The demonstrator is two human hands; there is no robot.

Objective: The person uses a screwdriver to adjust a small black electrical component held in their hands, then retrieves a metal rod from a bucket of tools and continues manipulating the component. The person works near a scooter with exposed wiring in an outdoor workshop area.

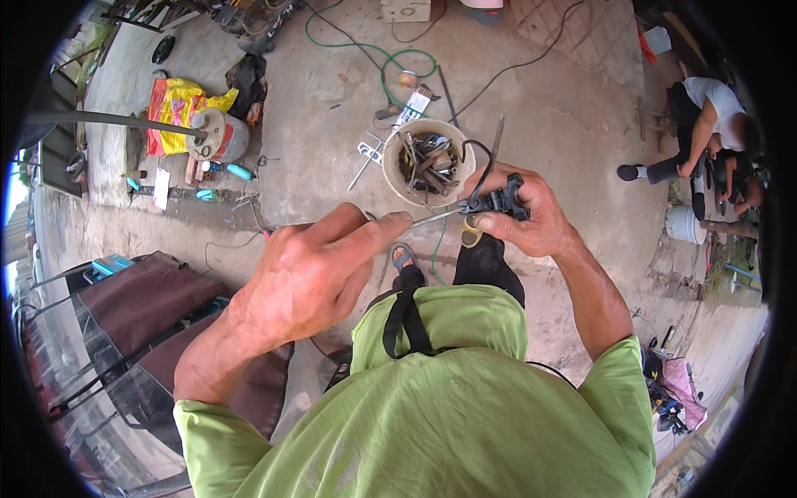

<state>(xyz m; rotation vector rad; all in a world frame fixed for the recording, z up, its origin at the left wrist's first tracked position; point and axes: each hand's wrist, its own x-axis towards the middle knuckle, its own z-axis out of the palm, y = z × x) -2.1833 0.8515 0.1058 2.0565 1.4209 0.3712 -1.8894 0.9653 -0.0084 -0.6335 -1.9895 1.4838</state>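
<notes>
Green shirt (pixel 448 407) nearest; left hand (pixel 309 270) grips rod (pixel 433 219), right hand (pixel 538 220) black part (pixel 505 202); bucket (pixel 393 181) beyond.

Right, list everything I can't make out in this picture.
All in the head view:
Thin metal tool: the stretch behind the fingers of the left grip is hidden.
Its tip: too small to tell whether it touches the black part.
Black part: its palm side, covered by the right grip.
Metal pieces in the bucket: lower ones, buried under upper ones.
Beige box: cut off by the upper edge.
</notes>
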